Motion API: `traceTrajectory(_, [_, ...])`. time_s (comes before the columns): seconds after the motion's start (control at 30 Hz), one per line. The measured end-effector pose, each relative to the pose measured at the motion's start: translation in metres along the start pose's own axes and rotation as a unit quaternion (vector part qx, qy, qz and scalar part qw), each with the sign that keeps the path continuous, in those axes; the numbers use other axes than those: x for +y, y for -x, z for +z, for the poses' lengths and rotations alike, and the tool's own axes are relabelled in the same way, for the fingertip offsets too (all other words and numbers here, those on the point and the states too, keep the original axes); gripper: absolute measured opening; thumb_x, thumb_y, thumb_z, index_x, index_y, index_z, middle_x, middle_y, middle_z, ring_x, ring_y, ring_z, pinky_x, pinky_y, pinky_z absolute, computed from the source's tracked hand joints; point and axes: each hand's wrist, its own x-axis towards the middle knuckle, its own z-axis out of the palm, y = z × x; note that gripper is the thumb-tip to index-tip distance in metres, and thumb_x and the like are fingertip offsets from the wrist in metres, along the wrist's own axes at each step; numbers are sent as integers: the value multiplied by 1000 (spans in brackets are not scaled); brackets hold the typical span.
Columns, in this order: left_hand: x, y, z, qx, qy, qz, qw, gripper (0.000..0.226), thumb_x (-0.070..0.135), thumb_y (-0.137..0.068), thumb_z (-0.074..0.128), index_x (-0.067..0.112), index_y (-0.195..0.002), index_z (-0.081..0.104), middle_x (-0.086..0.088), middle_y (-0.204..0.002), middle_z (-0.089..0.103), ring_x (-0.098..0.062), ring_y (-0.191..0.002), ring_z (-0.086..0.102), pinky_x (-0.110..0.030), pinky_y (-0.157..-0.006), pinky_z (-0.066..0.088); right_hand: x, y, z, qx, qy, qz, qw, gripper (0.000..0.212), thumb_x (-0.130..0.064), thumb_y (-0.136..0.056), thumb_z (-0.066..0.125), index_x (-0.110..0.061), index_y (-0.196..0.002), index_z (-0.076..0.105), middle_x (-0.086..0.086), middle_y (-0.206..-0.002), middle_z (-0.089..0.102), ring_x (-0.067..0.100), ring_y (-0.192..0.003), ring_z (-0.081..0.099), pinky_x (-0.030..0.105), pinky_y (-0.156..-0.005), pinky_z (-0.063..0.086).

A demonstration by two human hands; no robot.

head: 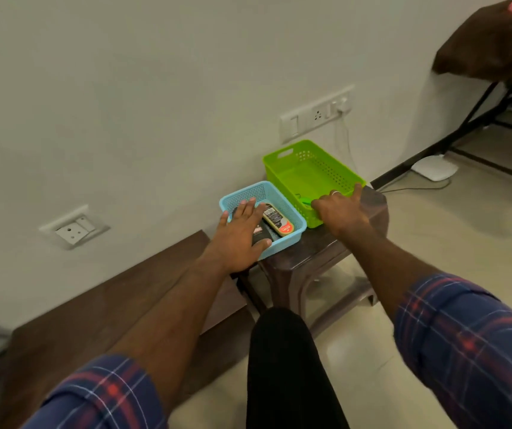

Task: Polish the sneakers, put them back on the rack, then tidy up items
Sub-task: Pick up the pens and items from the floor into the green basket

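Your left hand (pixel 242 233) lay flat over the blue basket (pixel 291 226), fingers straight and spread, gripping nothing; it covered the near-left part of what sat inside. Directly beneath and just right of that hand was the polish bottle (pixel 278 219), lying on its side in the basket. Its long axis ran on a diagonal, from the far-left of the basket toward the near-right corner, and the red-labelled end pointed near-right, toward you. A darker item (pixel 264 235) lay beside it, mostly hidden under your palm, so you could not tell what it was.

Your right hand (pixel 339 210) rested on the near rim of the green basket (pixel 326 171), fingers curled over the edge with the index finger stretched along it; something small and green lay just under those fingers, too blurred to name. Both baskets stood touching on the brown stool (pixel 307 258) against the wall.

So the left hand was much the nearer to the bottle, already above it. To lift it you would probably have closed across its short width, fingers turned square to that diagonal.
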Motion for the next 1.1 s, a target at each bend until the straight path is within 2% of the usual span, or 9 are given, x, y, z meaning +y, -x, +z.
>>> traceTrajectory(0.17, [-8, 17, -8, 1, 11, -25, 1000, 79, 47, -98, 51, 28, -158, 4, 0, -166, -6, -15, -152, -8, -49, -122, -1, 5, 4, -14, 38, -14, 2, 999, 39, -4, -93, 52, -27, -124, 53, 2, -118, 63, 31, -127, 45, 78, -105, 12])
traceTrajectory(0.33, [-27, 52, -21, 9, 26, -55, 998, 81, 45, -97, 53, 28, -158, 2, 0, -165, -7, -14, -151, -9, -47, -122, -2, -18, 2, -53, 104, -7, -33, 994, 34, -13, -91, 58, -27, -121, 54, 0, -117, 64, 32, -125, 46, 78, -105, 13])
traceTrajectory(0.5, [-66, 97, -41, 32, 51, -95, 994, 77, 41, -98, 53, 25, -158, 8, 1, -166, -3, -13, -151, -7, -45, -123, -1, -84, 7, -83, 167, -2, -104, 980, 35, -7, -84, 60, -27, -113, 60, -2, -105, 67, 30, -118, 52, 75, -103, 19])
traceTrajectory(0.67, [-113, 158, -55, 48, 78, -152, 984, 72, 33, -97, 58, 22, -157, 20, -4, -165, 10, -19, -152, 9, -42, -122, 11, -171, 25, -76, 191, -20, -177, 965, 28, -13, -82, 63, -28, -104, 64, -4, -97, 70, 29, -107, 59, 71, -99, 28])
traceTrajectory(0.8, [-140, 194, -49, 54, 109, -193, 974, 69, 32, -94, 62, 26, -154, 28, -2, -163, 23, -25, -145, 30, -37, -117, 26, -222, 36, -63, 163, -53, -201, 964, 26, -14, -82, 64, -28, -104, 65, -4, -98, 70, 28, -105, 60, 68, -98, 32])
traceTrajectory(0.93, [-144, 193, -48, 52, 123, -209, 969, 69, 34, -92, 62, 26, -153, 30, -5, -159, 31, -27, -142, 34, -39, -114, 33, -238, 38, -66, 119, -58, -206, 970, 27, -17, -91, 53, -29, -114, 61, -5, -110, 67, 26, -117, 53, 66, -104, 24])
traceTrajectory(1.03, [-147, 190, -50, 46, 114, -223, 967, 64, 41, -90, 60, 27, -148, 37, -9, -146, 50, -27, -136, 42, -41, -108, 40, -241, 40, -71, 107, -62, -223, 967, 31, -10, -92, 49, -27, -116, 59, -3, -114, 67, 28, -122, 49, 67, -106, 22])
traceTrajectory(1.1, [-147, 191, -49, 43, 108, -227, 967, 61, 42, -89, 59, 26, -145, 41, -10, -140, 55, -28, -132, 46, -43, -106, 43, -246, 42, -74, 94, -49, -242, 964, 35, -9, -92, 46, -28, -120, 56, -2, -118, 65, 28, -127, 46, 66, -107, 21])
